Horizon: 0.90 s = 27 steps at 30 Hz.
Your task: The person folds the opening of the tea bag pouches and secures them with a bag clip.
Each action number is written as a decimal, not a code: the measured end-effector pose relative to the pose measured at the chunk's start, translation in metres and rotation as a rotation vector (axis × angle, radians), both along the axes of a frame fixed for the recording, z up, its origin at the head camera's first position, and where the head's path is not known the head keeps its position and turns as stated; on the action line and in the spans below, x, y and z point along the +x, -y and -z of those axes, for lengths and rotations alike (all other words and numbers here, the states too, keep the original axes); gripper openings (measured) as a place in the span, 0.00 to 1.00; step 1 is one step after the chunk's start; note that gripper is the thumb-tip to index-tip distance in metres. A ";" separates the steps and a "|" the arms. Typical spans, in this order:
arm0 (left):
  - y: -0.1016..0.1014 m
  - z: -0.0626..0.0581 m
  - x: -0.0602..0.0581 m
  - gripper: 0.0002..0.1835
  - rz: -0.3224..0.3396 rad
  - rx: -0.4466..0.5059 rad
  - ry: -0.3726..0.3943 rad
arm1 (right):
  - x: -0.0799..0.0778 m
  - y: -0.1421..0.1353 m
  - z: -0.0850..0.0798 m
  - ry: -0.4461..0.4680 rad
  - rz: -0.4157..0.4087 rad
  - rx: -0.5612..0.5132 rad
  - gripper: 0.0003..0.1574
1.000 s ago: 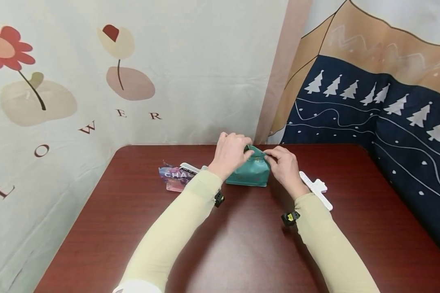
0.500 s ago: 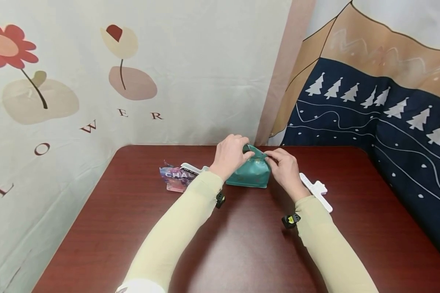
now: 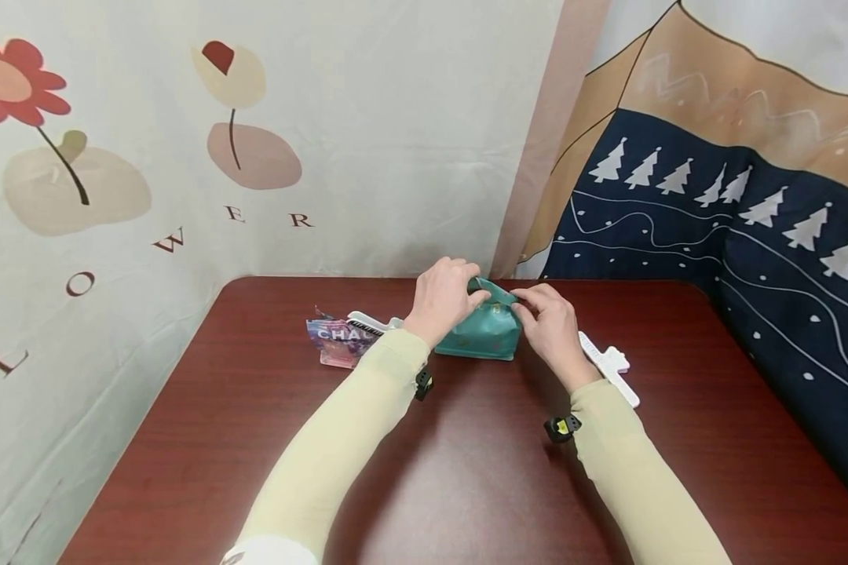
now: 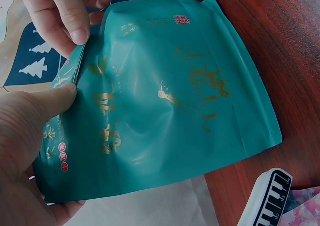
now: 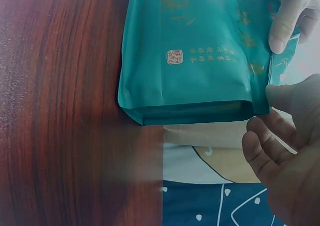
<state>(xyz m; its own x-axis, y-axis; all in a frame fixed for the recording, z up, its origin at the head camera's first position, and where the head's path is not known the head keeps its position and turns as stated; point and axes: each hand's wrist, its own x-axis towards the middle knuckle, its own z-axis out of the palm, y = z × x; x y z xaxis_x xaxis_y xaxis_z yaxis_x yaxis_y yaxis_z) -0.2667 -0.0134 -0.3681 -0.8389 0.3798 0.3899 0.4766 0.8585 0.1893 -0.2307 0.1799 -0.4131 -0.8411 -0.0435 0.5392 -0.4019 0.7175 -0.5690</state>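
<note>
A green foil pouch [image 3: 484, 337] with gold lettering stands upright near the table's back edge. Its top is folded over into a band, shown at the left side of the left wrist view. My left hand [image 3: 444, 300] pinches the left end of that fold, the thumb [image 4: 55, 99] pressing on its near side. At the other end, my right hand [image 3: 550, 323] pinches the fold between thumb and fingers. The right wrist view shows the pouch [image 5: 195, 50] from its side, with both thumbs on the folded band.
Left of the pouch lies a pink-purple packet [image 3: 335, 345] printed "CHA", with a white clip [image 3: 369, 323] patterned in piano keys beside it. Another white clip [image 3: 611, 362] lies by my right forearm. A printed curtain [image 3: 396, 141] hangs behind the table [image 3: 205, 439].
Over the last second the pouch's top has flattened slightly into the folded band. Both hands keep their pinch in almost the same place.
</note>
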 end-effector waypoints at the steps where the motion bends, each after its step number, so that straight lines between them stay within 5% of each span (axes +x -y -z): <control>1: 0.000 0.000 0.000 0.19 0.001 0.001 0.002 | 0.001 0.000 0.000 0.000 0.003 -0.004 0.15; 27: -0.001 0.004 0.001 0.18 -0.010 -0.014 -0.036 | 0.018 -0.024 0.001 0.129 -0.005 0.033 0.18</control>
